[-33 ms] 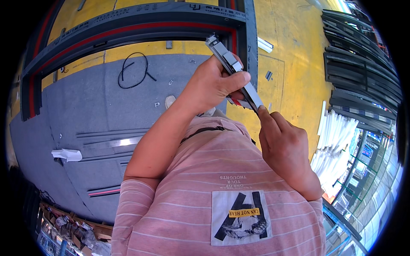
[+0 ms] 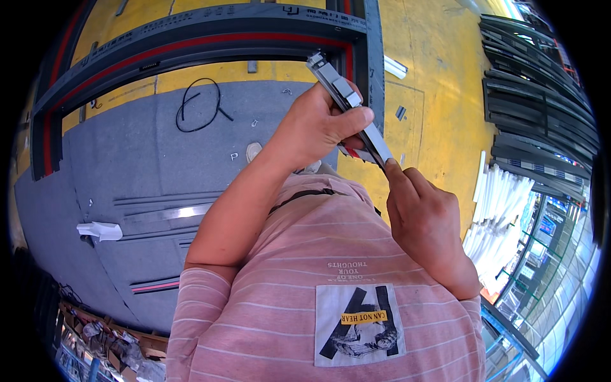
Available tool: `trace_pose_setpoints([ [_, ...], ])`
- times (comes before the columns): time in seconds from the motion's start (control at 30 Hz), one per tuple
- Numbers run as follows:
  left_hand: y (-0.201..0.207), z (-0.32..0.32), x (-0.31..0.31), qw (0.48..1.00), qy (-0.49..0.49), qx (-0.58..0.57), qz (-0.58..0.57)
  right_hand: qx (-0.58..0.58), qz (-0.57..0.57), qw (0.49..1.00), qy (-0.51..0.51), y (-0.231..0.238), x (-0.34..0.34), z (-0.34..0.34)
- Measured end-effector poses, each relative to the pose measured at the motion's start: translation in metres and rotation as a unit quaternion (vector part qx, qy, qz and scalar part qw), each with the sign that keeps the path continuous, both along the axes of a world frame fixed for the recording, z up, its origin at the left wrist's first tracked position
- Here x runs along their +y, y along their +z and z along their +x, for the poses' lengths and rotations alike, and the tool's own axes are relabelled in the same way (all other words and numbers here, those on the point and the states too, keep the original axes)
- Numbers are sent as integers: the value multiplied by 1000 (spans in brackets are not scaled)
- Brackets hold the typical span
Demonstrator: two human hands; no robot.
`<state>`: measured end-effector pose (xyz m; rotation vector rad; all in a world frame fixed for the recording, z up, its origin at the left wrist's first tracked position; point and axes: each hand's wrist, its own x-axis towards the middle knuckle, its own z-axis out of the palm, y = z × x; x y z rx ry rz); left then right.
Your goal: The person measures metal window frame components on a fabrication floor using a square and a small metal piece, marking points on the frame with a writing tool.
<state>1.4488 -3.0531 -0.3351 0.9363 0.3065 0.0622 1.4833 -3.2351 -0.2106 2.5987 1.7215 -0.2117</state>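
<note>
A narrow silver-and-black metal hardware bar (image 2: 347, 94) is held at a slant in front of my chest. Small blocks and a fitting sit along its upper half. My left hand (image 2: 318, 124) wraps around the middle from the left, its thumb pressed across the bar and its other fingers partly hidden behind it. At the lower end, my right hand (image 2: 421, 207) has its fingers curled, with the index fingertip against the bar's tip; its thumb is hidden. Just beyond the bar's upper end stands the corner of a large dark grey frame (image 2: 368, 57) with a red strip inside.
Grey matting (image 2: 153, 153) covers the floor on the left, with a black cord loop (image 2: 219, 105), long strips (image 2: 168, 213) and a white wrapped piece (image 2: 105, 232) on it. Yellow floor (image 2: 439, 95) lies to the right, beside stacked dark profiles (image 2: 528, 108) and white lengths (image 2: 499, 204).
</note>
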Motion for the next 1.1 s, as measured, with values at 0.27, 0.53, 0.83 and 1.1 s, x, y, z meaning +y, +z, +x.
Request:
trace_pose_setpoints([
  [0.27,-3,0,-1,1000,19,-5,11,5,-10,1000,-1,2,-3,-1],
  [0.53,-2,-1,1,1000,-1,8,7,10,-5,1000,-11,3,-11,-4],
  [0.83,-2,0,2,1000,-7,1,3,24,-3,999,-31,4,-16,-7],
  [1.1,-2,0,1,1000,2,4,19,26,-45,998,-41,-3,-27,-7],
])
